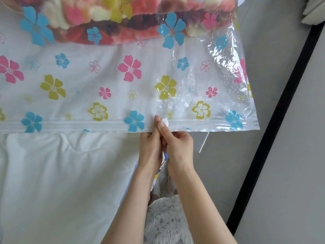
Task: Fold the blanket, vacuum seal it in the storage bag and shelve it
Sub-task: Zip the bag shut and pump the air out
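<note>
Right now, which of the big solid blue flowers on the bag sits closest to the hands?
The solid blue flower on the zipper strip, directly beside the left hand. The other big blue flowers lie far along the strip or up by the blanket.

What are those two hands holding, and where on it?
Both the left hand and the right hand pinch the small white slider clip on the zip edge of the clear flower-printed plastic storage bag.
</note>
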A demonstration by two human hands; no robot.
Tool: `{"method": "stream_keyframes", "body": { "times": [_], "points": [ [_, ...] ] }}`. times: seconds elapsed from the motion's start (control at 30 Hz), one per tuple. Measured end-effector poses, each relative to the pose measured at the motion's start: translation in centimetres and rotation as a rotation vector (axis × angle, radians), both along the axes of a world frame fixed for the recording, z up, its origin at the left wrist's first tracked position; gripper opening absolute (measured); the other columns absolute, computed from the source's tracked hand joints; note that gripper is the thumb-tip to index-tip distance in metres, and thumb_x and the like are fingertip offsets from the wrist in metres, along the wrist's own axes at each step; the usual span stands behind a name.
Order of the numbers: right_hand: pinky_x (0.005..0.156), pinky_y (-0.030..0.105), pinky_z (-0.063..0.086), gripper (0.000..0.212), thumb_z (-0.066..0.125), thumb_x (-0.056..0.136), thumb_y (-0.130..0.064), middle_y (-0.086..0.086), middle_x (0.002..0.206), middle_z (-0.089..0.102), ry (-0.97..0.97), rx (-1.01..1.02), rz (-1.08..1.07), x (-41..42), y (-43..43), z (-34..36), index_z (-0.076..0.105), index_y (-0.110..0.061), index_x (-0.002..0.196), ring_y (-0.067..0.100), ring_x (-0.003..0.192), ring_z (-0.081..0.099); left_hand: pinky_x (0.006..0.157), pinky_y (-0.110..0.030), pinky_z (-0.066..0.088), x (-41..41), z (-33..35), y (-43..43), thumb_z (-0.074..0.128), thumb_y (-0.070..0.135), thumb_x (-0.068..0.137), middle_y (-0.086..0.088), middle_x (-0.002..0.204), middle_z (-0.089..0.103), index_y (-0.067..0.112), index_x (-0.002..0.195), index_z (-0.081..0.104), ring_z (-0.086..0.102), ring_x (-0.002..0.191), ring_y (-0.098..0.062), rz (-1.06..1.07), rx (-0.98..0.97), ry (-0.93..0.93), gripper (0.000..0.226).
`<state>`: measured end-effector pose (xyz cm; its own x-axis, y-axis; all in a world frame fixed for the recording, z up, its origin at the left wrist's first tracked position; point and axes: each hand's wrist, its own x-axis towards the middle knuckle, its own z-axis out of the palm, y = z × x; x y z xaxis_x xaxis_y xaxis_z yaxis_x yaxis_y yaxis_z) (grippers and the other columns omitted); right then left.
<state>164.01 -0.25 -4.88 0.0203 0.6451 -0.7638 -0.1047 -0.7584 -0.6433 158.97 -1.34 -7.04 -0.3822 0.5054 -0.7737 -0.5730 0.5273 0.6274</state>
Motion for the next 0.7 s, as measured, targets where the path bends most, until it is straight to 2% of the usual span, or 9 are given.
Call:
{"method": "stream_keyframes", "body": {
  "times": [0.1, 0.23, 0.4, 0.6, 0.7],
  "points": [
    [0.042, 0.017, 0.033, 0.045, 0.074, 0.081, -0.020, -0.001, 0.040, 0.042, 0.035, -0.013, -0.098, -0.5, -0.2, -0.4, 0.045, -0.007, 0.050, 0.009, 0.036, 0.035, 0.049, -0.026, 0.031, -0.1, 0.0, -0.1, 0.052, 0.042, 0.092, -0.003, 0.054, 0.033, 0.015, 0.057, 0.042, 0.036, 0.054, -0.015, 0.023, 0.007, -0.005, 0.046],
    [0.039, 0.018, 0.028, 0.052, 0.069, 0.086, -0.015, -0.003, 0.038, 0.037, 0.069, -0.054, -0.216, -1.2, -0.3, -0.4, 0.040, -0.011, 0.042, 0.009, 0.035, 0.031, 0.042, -0.019, 0.032, -0.3, -0.2, -0.2, 0.053, 0.035, 0.093, 0.004, 0.046, 0.039, 0.014, 0.058, 0.047, 0.038, 0.043, -0.008, 0.009, 0.034, 0.048, 0.041],
    [0.042, 0.021, 0.026, 0.051, 0.065, 0.089, -0.016, -0.005, 0.041, 0.030, 0.116, -0.100, -0.346, -2.1, -0.5, 0.0, 0.033, -0.014, 0.049, 0.010, 0.040, 0.027, 0.049, -0.015, 0.045, -0.6, -0.1, -0.3, 0.055, 0.025, 0.094, 0.006, 0.056, 0.060, 0.010, 0.067, 0.060, 0.057, 0.052, -0.003, 0.015, 0.121, 0.059, 0.031],
    [0.036, 0.019, 0.027, 0.046, 0.060, 0.092, -0.008, -0.007, 0.037, 0.028, 0.158, -0.125, -0.500, -2.3, -0.2, 0.4, 0.031, -0.016, 0.057, 0.010, 0.034, 0.025, 0.049, -0.023, 0.041, -1.3, -0.9, -0.8, 0.058, 0.030, 0.092, -0.003, 0.054, 0.050, 0.010, 0.061, 0.053, 0.046, 0.049, -0.011, -0.013, 0.104, 0.052, 0.037],
    [0.036, 0.018, 0.026, 0.040, 0.061, 0.092, -0.010, -0.005, 0.041, 0.028, 0.132, -0.135, -0.532, -1.8, 0.0, 0.2, 0.034, -0.016, 0.063, 0.011, 0.036, 0.023, 0.056, -0.024, 0.044, -1.4, -1.1, -1.0, 0.056, 0.028, 0.093, 0.000, 0.057, 0.056, 0.010, 0.065, 0.060, 0.047, 0.054, -0.013, -0.010, 0.139, 0.040, 0.034]
  ]
}}
